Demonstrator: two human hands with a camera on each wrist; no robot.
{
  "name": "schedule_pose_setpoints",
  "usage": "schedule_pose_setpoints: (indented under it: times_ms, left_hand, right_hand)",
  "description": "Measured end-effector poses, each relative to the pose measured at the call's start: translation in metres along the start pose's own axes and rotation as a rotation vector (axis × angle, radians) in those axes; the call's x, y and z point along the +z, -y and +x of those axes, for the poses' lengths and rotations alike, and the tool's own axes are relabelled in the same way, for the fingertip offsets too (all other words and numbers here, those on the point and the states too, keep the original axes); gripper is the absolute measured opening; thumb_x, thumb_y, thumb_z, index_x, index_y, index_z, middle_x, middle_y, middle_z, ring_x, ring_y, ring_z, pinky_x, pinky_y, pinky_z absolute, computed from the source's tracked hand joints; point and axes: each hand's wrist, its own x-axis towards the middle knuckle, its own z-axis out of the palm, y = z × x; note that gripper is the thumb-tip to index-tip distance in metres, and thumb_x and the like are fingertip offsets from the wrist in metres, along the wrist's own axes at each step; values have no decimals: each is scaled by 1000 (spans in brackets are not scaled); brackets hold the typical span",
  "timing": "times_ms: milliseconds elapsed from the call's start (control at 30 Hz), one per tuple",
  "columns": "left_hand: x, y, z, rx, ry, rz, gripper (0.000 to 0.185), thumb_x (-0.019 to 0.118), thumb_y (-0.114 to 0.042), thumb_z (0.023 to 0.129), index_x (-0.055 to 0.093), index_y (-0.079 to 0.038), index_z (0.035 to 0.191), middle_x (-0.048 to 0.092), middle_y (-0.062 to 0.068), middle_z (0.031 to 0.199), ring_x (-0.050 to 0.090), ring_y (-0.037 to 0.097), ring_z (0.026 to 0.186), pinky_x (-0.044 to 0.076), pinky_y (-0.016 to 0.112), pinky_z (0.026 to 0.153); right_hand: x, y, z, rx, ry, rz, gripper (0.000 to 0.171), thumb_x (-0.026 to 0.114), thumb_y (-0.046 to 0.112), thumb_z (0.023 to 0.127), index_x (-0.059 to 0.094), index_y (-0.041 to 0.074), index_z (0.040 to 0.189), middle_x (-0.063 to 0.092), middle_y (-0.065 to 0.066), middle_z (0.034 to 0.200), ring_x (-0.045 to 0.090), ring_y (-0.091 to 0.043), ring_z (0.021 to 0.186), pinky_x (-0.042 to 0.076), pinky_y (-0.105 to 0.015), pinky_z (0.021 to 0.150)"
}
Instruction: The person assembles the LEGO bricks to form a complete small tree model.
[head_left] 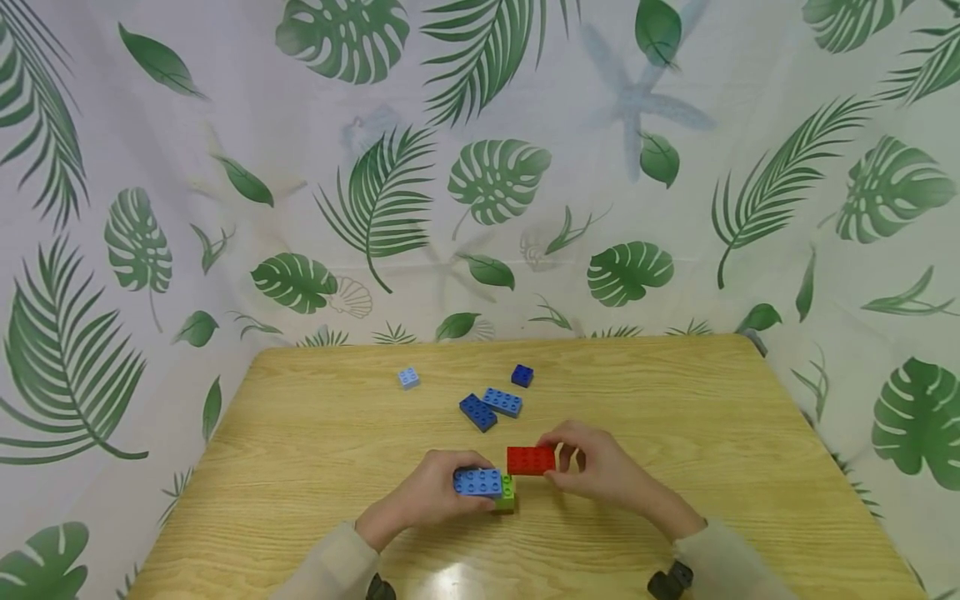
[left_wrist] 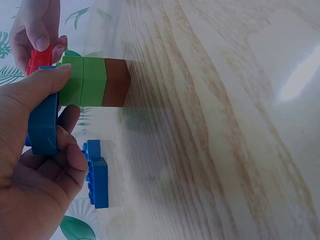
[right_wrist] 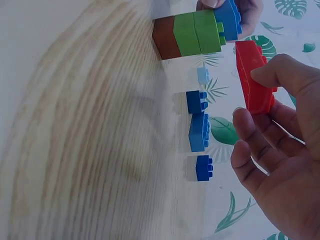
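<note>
My left hand (head_left: 438, 492) pinches a long blue brick (head_left: 477, 482) between thumb and fingers. That brick sits over the left part of a small stack, its other end overhanging to the left. The stack stands on the table, with two green bricks (right_wrist: 195, 33) on top of a brown brick (right_wrist: 165, 37). A few green studs show at its right side. In my right hand (head_left: 600, 471) a long red brick (head_left: 531, 461) is pinched at its right end. Studs up, it hangs just right of the stack, higher than the exposed green studs and apart from them in the right wrist view.
Behind the hands lie a dark blue long brick (head_left: 478, 412) and a mid-blue long brick (head_left: 502, 402), touching. Farther back are a small dark blue brick (head_left: 522, 375) and a small light blue brick (head_left: 408, 378). A leaf-printed curtain (head_left: 480, 275) hangs along the wooden table's (head_left: 315, 425) far edge.
</note>
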Motion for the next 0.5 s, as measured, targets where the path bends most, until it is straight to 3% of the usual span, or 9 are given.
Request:
schedule_pose_setpoints:
  times_ms: [500]
  left_hand:
    - [0, 1, 1, 17, -10, -13, 35, 89, -28, 87, 76, -16, 117, 77, 0, 112, 65, 3, 94, 54, 23, 84]
  right_hand:
    - [13, 4, -8, -91, 41, 39, 29, 80, 12, 92, 72, 16, 120, 69, -2, 108, 64, -12, 81, 53, -26, 61]
